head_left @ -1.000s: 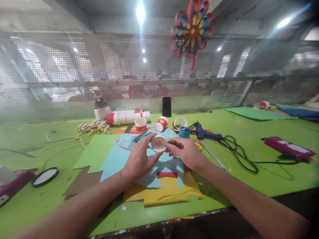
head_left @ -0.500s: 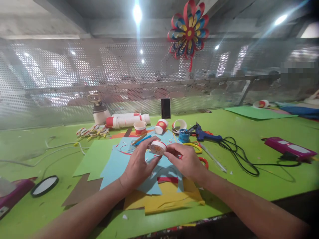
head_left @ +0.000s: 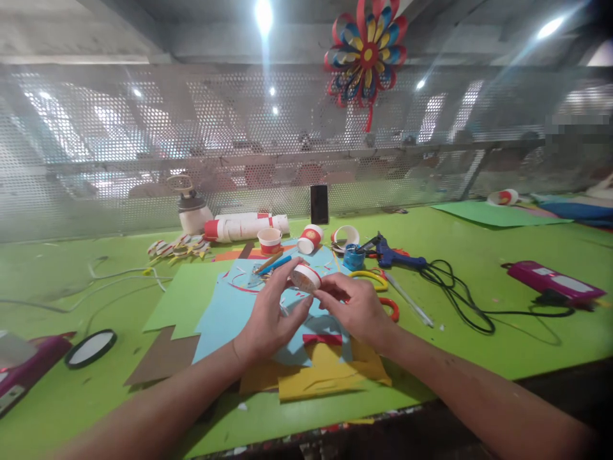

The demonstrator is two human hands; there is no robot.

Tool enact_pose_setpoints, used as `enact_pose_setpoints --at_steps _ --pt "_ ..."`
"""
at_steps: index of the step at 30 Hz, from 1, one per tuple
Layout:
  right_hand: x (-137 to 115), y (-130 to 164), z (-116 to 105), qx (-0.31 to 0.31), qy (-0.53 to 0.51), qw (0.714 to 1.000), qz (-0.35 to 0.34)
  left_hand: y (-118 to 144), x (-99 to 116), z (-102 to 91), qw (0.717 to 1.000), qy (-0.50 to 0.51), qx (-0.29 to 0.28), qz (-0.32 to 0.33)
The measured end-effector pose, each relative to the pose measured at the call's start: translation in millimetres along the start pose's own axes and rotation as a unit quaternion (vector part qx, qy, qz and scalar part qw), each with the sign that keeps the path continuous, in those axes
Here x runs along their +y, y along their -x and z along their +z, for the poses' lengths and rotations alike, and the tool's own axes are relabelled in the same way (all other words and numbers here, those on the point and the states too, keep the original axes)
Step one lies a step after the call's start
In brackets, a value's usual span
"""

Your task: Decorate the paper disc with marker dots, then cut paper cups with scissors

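Between my hands, above the light blue paper (head_left: 223, 319), is a short round piece of a paper cup (head_left: 306, 278), white with a red edge. My left hand (head_left: 272, 313) holds it from the left, fingers behind it and thumb below. My right hand (head_left: 357, 310) pinches its right edge with thumb and fingertips. Scissors with a yellow handle (head_left: 368, 276) and a red handle (head_left: 393, 309) lie beside my right hand, partly hidden by it. A blue pen (head_left: 272, 266) lies just past my left fingers.
Behind the hands stand paper cups (head_left: 269, 241), a white-and-red cup roll (head_left: 246, 229), a phone (head_left: 319, 204) and a blue jar (head_left: 354, 257). A blue glue gun (head_left: 400, 257) with a black cable and a purple power strip (head_left: 550, 281) lie right. Yellow paper (head_left: 320, 383) lies in front.
The cup piece has tilted a little in my fingers, showing more of its side wall and less of its flat face. Both hands keep their hold, and the camera view has shifted slightly.
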State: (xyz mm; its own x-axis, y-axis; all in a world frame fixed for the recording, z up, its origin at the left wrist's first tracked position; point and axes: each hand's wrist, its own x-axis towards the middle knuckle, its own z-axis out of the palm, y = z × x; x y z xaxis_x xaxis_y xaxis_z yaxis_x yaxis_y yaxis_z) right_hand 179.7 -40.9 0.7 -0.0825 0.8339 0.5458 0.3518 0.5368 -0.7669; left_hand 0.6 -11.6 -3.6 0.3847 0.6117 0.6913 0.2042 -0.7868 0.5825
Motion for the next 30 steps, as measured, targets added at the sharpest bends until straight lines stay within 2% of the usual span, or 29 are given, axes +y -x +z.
enact_pose_setpoints --at_steps 5,11,18,30 --pt "-2.9 3.2 0.0 -0.019 -0.022 0.999 0.025 -2.8 3.5 0.9 0.999 -0.041 -0.002 -0.005" --pt "-7.3 7.8 4.5 -0.031 -0.057 0.997 0.043 -5.0 14.3 -1.6 0.996 -0.081 0.017 0.019" --pt "-10.2 7.4 10.7 -0.024 -0.100 0.991 0.086 -5.6 22.8 -2.7 0.995 -0.100 0.016 -0.020" --pt "-13.4 6.1 13.9 -0.076 -0.141 0.979 0.127 -5.5 17.2 2.5 0.987 -0.152 0.024 -0.049"
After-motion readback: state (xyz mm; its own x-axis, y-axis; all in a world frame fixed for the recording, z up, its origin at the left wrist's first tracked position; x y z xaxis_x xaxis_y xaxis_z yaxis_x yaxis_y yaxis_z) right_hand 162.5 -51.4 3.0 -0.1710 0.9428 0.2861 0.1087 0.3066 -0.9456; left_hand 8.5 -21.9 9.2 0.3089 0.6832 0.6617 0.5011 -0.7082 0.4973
